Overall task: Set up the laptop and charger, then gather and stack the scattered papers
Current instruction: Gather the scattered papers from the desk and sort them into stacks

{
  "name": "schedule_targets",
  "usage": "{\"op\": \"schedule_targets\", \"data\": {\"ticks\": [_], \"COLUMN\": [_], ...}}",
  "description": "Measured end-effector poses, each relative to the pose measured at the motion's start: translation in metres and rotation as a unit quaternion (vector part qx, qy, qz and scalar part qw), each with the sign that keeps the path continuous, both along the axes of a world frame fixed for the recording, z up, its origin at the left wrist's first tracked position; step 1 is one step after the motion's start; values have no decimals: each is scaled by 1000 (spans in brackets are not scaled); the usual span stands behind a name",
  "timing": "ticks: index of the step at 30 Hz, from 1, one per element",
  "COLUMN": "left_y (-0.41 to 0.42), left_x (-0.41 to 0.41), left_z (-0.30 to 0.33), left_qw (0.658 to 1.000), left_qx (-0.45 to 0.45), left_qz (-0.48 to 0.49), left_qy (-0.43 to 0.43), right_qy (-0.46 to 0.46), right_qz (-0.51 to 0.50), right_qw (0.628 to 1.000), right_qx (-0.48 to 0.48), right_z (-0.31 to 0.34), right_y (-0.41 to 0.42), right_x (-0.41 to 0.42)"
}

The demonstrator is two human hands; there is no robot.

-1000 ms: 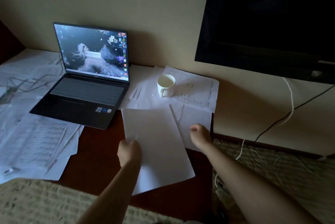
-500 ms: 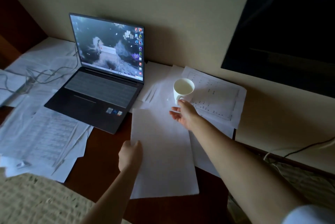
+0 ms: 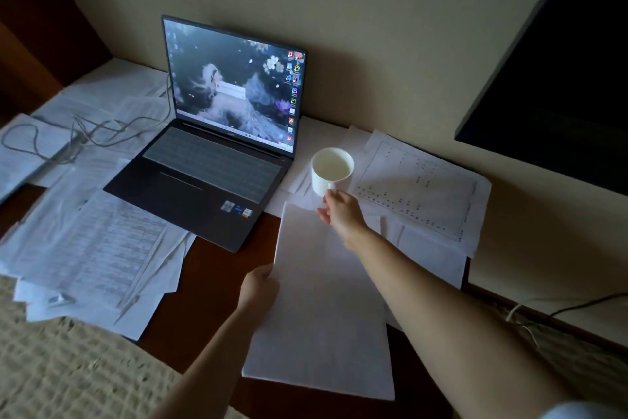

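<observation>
A person's right hand [image 3: 341, 213], arm outstretched, pinches the handle of a white cup [image 3: 331, 170] at the laptop's [image 3: 217, 143] four o'clock, while the left hand [image 3: 260, 286] grips the left edge of a paper stack [image 3: 326, 310] on the tabletop [image 3: 204, 286], at the cup's six o'clock.

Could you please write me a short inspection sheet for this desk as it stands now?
Surface: dark wooden desk, mostly under paper.
Job's things: laptop open, screen lit; blank sheets in front; printed papers scattered.
Clutter: white mug on chart sheet.
Hands: left hand grips the blank sheets' edge; right hand pinches the mug's handle.
Cables: grey cable loops left of laptop.
Surroundings: wall-mounted television.
</observation>
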State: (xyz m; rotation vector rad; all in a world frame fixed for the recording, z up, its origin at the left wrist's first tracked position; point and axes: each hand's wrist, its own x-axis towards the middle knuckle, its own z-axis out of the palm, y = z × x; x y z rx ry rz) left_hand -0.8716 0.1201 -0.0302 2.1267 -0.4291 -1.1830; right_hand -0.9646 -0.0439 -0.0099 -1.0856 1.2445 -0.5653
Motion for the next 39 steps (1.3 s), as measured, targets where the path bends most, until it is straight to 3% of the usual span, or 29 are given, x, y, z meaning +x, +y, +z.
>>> {"op": "schedule_targets", "data": {"ticks": [8, 13, 18, 20, 24, 30, 35, 39], "left_y": [-6, -11, -15, -16, -21, -41, -54, -62], "left_x": [9, 5, -8, -15, -31, -53, -55, -52], "left_z": [2, 5, 6, 7, 8, 6, 5, 1], "left_qw": [997, 995, 993, 991, 988, 993, 998, 996], "left_qx": [19, 32, 56, 53, 36, -19, 6, 32], "left_qz": [-17, -34, -67, -76, -104, -85, -70, -82], "left_qy": [71, 84, 82, 93, 107, 84, 9, -31], "right_qy": [14, -2, 49, 124, 351, 531, 545, 547], "right_qz": [68, 44, 37, 18, 68, 192, 221, 201], "right_qw": [997, 997, 998, 991, 920, 797, 774, 780], "right_qx": [33, 68, 32, -40, -164, -213, -236, -227], "right_z": [3, 1, 2, -2, -22, -37, -44, -48], "right_y": [-4, -6, -6, -8, -16, -36, -55, -66], "right_x": [37, 31, 9, -10, -66, -106, -103, -98]}}
